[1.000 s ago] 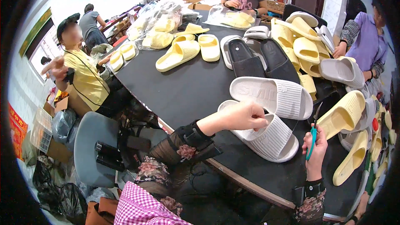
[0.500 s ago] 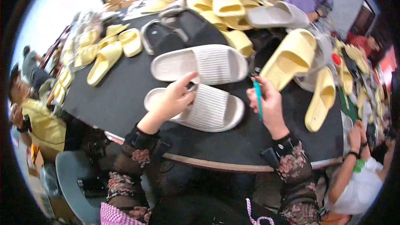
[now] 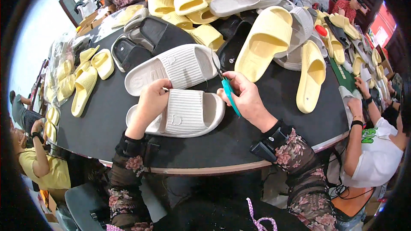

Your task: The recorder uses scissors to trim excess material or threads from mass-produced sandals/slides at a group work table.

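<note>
Two light-grey ribbed slide slippers lie side by side before me: the nearer slipper point(image 3: 186, 112) and the farther slipper point(image 3: 185, 69). My left hand point(image 3: 150, 102) is closed on the nearer slipper, its thumb and fingers at the edge of the strap. Teal-handled scissors point(image 3: 230, 95) are gripped in my right hand point(image 3: 248, 100). Their dark metal blades point away from me, beside the toe of the farther slipper. Whether the blades touch it, I cannot tell.
Yellow slippers point(image 3: 188, 2) are piled at the back of the black table point(image 3: 257, 141). Black slippers point(image 3: 160, 34) lie behind the grey pair. More yellow slippers point(image 3: 84, 87) lie at left, and a yellow slipper point(image 3: 311, 77) at right. Co-workers stand around the table.
The view has shifted, so the slippers sit farther left in it. My left hand has closed on the nearer slipper's strap. My right hand has brought the scissors to the farther slipper's toe.
</note>
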{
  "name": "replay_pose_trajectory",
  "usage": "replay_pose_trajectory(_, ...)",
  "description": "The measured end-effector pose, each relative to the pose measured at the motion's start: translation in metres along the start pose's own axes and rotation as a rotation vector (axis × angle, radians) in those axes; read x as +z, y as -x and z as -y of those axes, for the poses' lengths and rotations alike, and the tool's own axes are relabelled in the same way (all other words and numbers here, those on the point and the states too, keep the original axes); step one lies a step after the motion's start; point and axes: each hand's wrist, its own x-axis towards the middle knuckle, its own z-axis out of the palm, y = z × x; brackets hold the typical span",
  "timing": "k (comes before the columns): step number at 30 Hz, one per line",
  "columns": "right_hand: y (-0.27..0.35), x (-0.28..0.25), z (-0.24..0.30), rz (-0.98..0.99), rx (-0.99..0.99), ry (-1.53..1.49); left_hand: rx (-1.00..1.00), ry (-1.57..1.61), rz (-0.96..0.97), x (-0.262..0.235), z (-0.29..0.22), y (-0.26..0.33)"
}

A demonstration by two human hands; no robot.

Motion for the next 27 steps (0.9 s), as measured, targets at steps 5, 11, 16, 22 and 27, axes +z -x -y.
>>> replay_pose_trajectory(5,-0.002,0.002,0.005,-0.020,-0.015,0.055,0.176,0.012,-0.158,0.003,0.005,0.004)
replay_pose_trajectory(11,-0.003,-0.003,0.003,-0.002,-0.072,0.079,0.248,0.011,-0.330,-0.005,-0.008,0.007)
replay_pose_trajectory(16,-0.006,0.005,-0.004,0.046,-0.012,0.138,0.280,0.017,-0.365,-0.012,0.000,0.011)
replay_pose_trajectory(22,-0.002,0.008,-0.002,-0.037,0.036,0.137,0.262,0.194,-0.138,-0.004,-0.002,0.017)
replay_pose_trajectory(27,0.002,0.010,0.000,-0.071,0.037,0.074,0.309,0.153,-0.113,-0.006,0.008,0.016)
